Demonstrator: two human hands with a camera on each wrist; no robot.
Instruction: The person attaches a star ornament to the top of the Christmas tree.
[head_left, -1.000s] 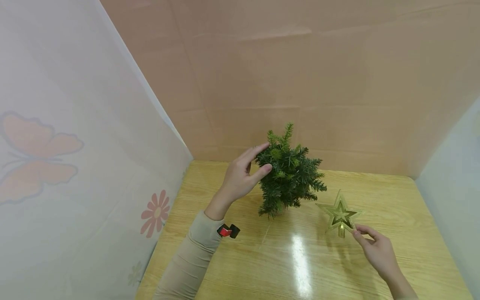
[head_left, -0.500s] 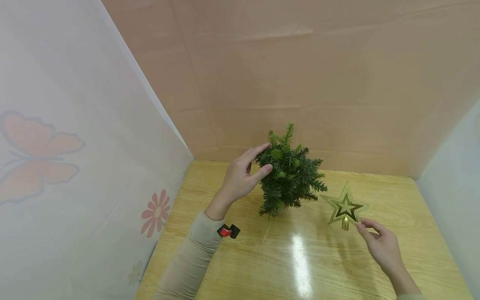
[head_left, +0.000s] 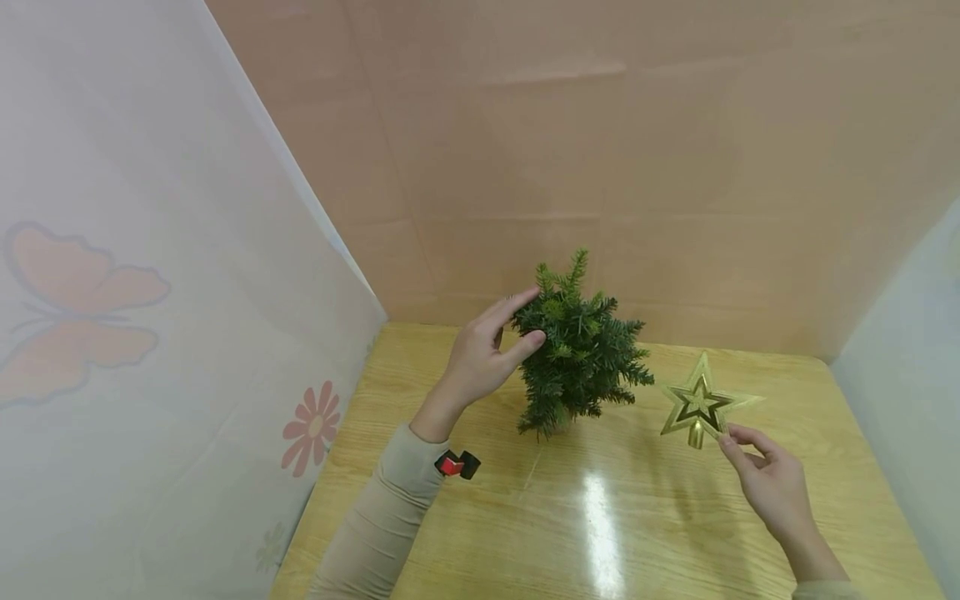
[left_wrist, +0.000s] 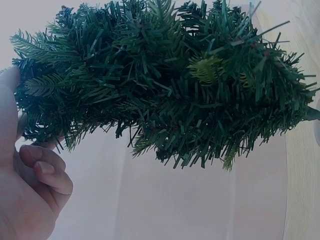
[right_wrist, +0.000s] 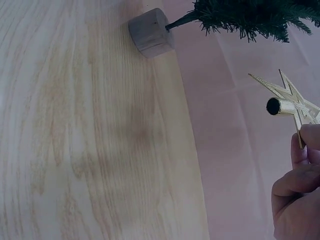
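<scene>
Holding is divided between two hands. The left hand (head_left: 480, 354) holds the fir tree (head_left: 581, 354) at its upper left branches: thumb on the near side, forefinger farther along the top, foliage between them. The left wrist view shows two further fingers curled beside the palm, below the needles. Pressure of this grip: cannot be told. The right hand (head_left: 772, 483) pinches the gold star (head_left: 699, 402) by its lower right point, between thumb and forefinger; the grip is narrow.

Tree position: upright on the wooden tabletop (head_left: 487, 525), toward the far edge, between the two hands. Its round base (right_wrist: 151, 34) rests on the wood, as seen from the right wrist. Foliage is dark green, with lighter sprigs at the tip.

Star position: right of the tree, near its outer branches but apart from them, raised above the tabletop. A short tubular socket (head_left: 696, 434) projects at the bottom; its dark hollow end shows in the right wrist view.

Surroundings: a creased peach backdrop (head_left: 600, 150) stands behind the far edge. A pale panel (head_left: 187, 417) at left bears a butterfly print (head_left: 90, 312) and a red flower print (head_left: 313, 427). A black-and-red strap (head_left: 457, 464) sits at the left cuff.
</scene>
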